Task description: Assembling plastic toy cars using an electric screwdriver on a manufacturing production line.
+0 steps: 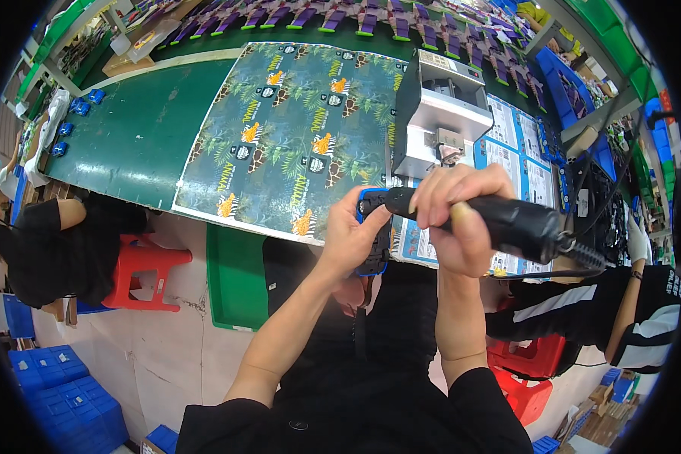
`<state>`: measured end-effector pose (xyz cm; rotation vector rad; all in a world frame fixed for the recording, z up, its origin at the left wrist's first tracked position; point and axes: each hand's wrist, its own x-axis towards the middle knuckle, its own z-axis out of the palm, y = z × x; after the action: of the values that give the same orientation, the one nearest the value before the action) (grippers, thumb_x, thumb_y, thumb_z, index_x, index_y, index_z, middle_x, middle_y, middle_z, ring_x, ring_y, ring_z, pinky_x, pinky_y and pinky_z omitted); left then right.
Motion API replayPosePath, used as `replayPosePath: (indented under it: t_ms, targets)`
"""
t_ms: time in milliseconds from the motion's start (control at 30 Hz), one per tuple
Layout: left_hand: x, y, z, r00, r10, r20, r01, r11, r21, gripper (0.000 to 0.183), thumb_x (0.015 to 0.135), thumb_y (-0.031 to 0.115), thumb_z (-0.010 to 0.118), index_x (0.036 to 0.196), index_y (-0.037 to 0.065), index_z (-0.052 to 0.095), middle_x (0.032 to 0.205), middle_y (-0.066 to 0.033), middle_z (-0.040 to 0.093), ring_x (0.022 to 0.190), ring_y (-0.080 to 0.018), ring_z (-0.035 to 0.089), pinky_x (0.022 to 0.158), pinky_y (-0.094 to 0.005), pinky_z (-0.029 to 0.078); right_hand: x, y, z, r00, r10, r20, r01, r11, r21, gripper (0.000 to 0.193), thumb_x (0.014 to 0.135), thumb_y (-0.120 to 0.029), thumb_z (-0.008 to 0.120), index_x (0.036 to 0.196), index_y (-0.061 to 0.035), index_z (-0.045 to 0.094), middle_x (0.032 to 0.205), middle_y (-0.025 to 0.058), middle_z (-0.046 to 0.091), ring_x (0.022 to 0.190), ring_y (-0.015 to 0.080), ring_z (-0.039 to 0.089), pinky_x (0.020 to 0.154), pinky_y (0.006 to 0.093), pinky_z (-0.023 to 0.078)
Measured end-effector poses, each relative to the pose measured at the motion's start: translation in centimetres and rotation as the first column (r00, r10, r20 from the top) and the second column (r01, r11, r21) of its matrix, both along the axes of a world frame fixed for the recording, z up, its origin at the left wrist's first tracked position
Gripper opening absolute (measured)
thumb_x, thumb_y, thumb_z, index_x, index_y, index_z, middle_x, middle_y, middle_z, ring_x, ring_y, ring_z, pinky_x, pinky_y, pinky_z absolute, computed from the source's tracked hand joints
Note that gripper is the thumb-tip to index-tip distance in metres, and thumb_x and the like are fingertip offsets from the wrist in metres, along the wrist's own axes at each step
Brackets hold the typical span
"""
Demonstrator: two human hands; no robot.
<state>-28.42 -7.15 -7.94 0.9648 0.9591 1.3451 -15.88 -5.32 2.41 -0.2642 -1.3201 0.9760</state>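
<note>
My left grip (353,233) was closed round a blue toy car (374,262) at the near edge of the desk (140,136); right grip (461,216) wrapped round a black electric screwdriver (518,228), nose at the car. Looked mid-job; couldn't tell how much fastening was left.

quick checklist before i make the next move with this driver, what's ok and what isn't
1. Blue toy held: ok, in the left hand.
2. Driver gripped: ok, in the right hand.
3. Driver's tip seated on a screw: cannot tell, too small to make out.
4. Left thumb well clear of the driver's front end: not ok, it looks very close beside it.
5. Coiled cord clear of the toy: ok, it leaves the driver's other end, away from the toy.
</note>
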Motion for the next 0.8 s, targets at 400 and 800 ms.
replayPosePath:
  t_ms: [400,800]
  targets:
    - [-0.1,0.1,0.8,0.998,-0.007,-0.060,0.007,1.000,-0.002,0.019,0.089,0.008,0.068,0.105,-0.002,0.062,0.082,-0.0032,0.066,0.070,-0.0063,0.059,0.062,-0.0246,0.050,0.3,-0.8,-0.9,0.997,0.060,-0.049,-0.065,0.992,-0.109,0.026,0.079,-0.010,0.073,0.088,-0.0040,0.050,0.073,0.0089,0.056,0.065,0.0184,0.053,0.068,0.0341,0.048]
    - [-0.2,0.7,0.0,0.999,0.039,0.028,-0.039,0.999,-0.006,0.019,0.089,0.009,0.069,0.105,0.001,0.064,0.082,-0.0049,0.068,0.073,-0.0088,0.063,0.064,-0.0271,0.053,0.8,-1.1,0.1,0.995,0.034,-0.091,-0.036,0.999,-0.012,0.022,0.086,-0.010,0.068,0.095,-0.0030,0.049,0.076,0.0104,0.058,0.067,0.0200,0.058,0.069,0.0349,0.050]
